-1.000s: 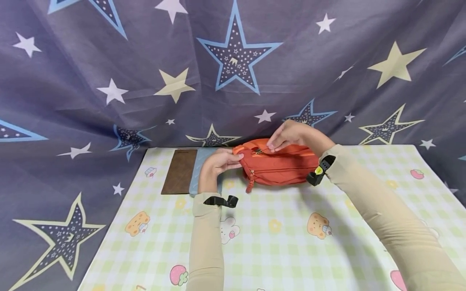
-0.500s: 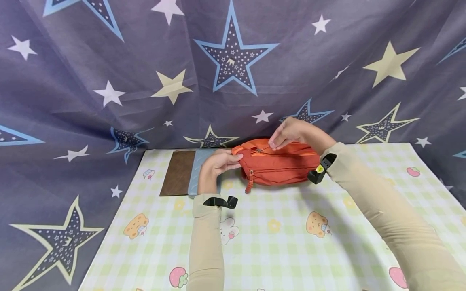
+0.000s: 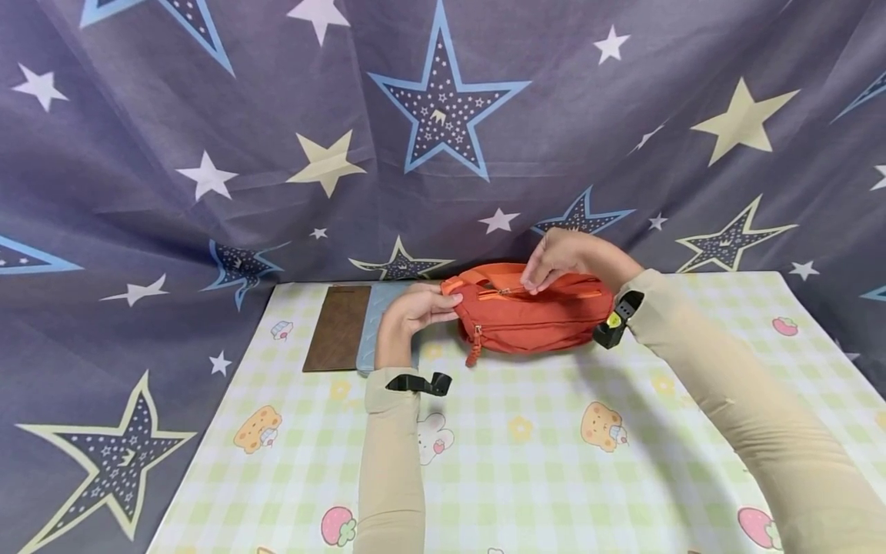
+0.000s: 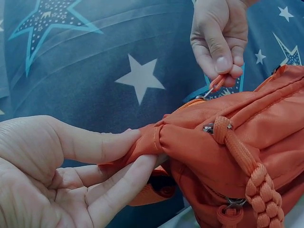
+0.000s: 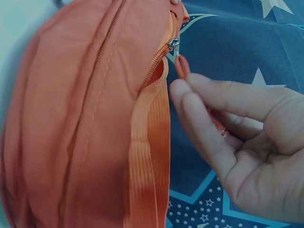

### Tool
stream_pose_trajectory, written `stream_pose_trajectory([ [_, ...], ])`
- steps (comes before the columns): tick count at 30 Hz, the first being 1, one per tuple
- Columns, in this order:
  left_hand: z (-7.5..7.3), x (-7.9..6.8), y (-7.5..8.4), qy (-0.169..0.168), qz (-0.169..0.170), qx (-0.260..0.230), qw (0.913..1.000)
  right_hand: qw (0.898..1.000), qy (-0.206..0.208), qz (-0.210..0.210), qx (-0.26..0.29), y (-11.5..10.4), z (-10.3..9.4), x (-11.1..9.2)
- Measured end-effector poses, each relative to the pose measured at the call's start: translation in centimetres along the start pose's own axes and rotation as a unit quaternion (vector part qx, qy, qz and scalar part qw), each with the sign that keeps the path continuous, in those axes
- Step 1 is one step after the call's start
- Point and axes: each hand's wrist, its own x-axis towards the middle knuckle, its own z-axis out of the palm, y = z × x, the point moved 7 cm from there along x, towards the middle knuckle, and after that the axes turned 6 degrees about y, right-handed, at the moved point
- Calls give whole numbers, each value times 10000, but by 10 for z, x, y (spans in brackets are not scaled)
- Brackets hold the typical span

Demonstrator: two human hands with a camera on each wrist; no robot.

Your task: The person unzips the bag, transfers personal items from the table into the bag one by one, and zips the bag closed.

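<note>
An orange-red waist bag [image 3: 536,327] sits at the back of the table. My left hand [image 3: 415,308] pinches its left end, thumb on top and fingers beneath, as the left wrist view shows. My right hand [image 3: 561,258] is above the bag's top edge. Between its thumb and fingertips it holds the cord zipper pull [image 5: 182,66], drawn taut from the metal zipper slider [image 5: 174,44]. An orange strap [image 5: 147,142] runs along the bag's back beside that zip. From a front zip hangs a braided cord pull [image 4: 263,194].
Left of the bag lie a brown flat leather-like piece [image 3: 338,329] and a light blue quilted piece [image 3: 370,331], partly hidden behind my left hand. A checked tablecloth [image 3: 519,477] covers the table. Behind it hangs a dark star-patterned curtain [image 3: 277,192].
My right hand has moved a little to the right and down, and the zipper slider has shifted right along the top zip. My left hand keeps its grip on the bag's end.
</note>
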Motion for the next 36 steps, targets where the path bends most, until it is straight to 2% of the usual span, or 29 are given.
stream_pose_trajectory([
  [8,2,1,0,-16,-32,88,10000,9989,14,37,-468,2,-7,-4],
  [15,2,-1,1,24,-55,70,10000,9967,212,186,-762,0,-6,-2],
  [22,5,-1,0,21,-78,87,9999,9918,343,295,-1194,-2,-2,-2],
  [32,7,0,-1,-59,-30,138,9999,9822,420,119,-1825,-4,2,-4],
  [36,4,1,-1,-4,-15,112,9999,9776,428,226,-2048,-4,3,-4],
])
